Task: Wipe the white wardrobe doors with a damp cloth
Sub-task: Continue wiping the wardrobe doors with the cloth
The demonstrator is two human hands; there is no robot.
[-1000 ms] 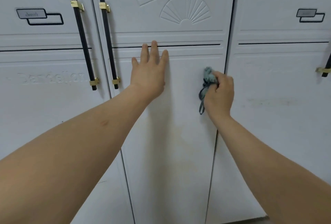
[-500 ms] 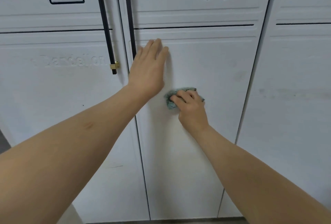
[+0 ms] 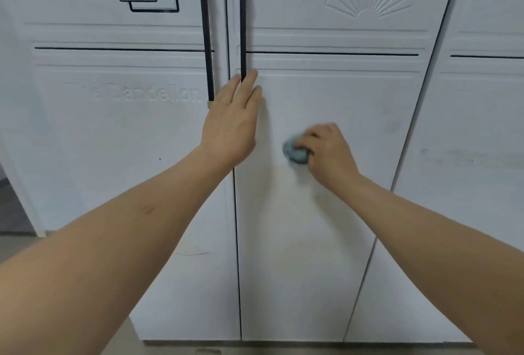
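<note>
1. Currently the right hand (image 3: pixel 329 150) has its fingers curled round a balled blue-grey cloth (image 3: pixel 295 152) and presses it against the middle wardrobe door (image 3: pixel 326 241), roughly halfway across the lower panel.
2. Meanwhile the left hand (image 3: pixel 232 124) lies flat with straight fingers on the same door's left edge, its fingertips (image 3: pixel 251 76) covering the bottom of the black handle (image 3: pixel 242 28). That bracing likely stops the door rattling under pressure, so the person does well to hold it there.
3. A tightly bunched cloth touches only a small patch; spreading it wider under the palm would probably cover more surface per stroke.
4. Overlapping strokes, worked from the grooved band (image 3: pixel 334 63) downward, should keep drips from streaking wiped areas.
5. The panel below the cloth looks faintly yellowed, so firmer rubbing there seems sensible.
6. The right door (image 3: pixel 467 184) shows a smudged streak (image 3: pixel 453 156) and appears to need attention afterwards; the left door (image 3: pixel 113 156) with its embossed lettering (image 3: pixel 133 93) may trap dirt in the relief.
</note>
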